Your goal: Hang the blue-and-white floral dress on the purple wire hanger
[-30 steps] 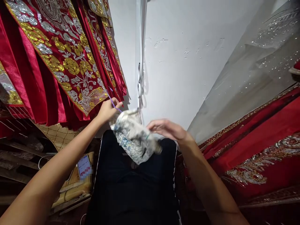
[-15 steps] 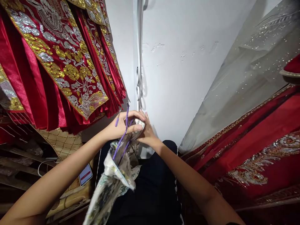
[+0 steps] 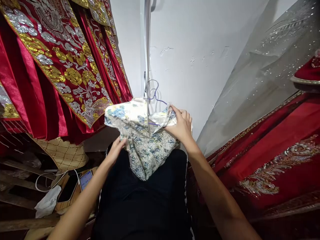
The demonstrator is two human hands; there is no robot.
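Note:
A white floral garment [image 3: 147, 146] with blue and green print hangs on a purple hanger [image 3: 160, 100], in front of the white wall. The hanger's hook shows above the neckline, close to a metal rail on the wall; whether it is hooked there I cannot tell. My right hand [image 3: 180, 124] is closed on the garment's right shoulder, near the hanger's arm. At the garment's left side, my left hand [image 3: 117, 149] pinches the fabric below the sleeve.
Red costumes with gold and silver embroidery [image 3: 75, 71] hang at the left. Sheer sparkling fabric [image 3: 240, 90] and red beaded cloth [image 3: 275, 150] line the right. A metal rail [image 3: 145, 43] runs up the wall. A lit phone [image 3: 85, 180] and a white cable [image 3: 41, 176] lie lower left.
The garment has been raised from my lap and spread out towards the wall, on the hanger. My hands have moved apart, the left leftward and down, the right rightward onto the shoulder.

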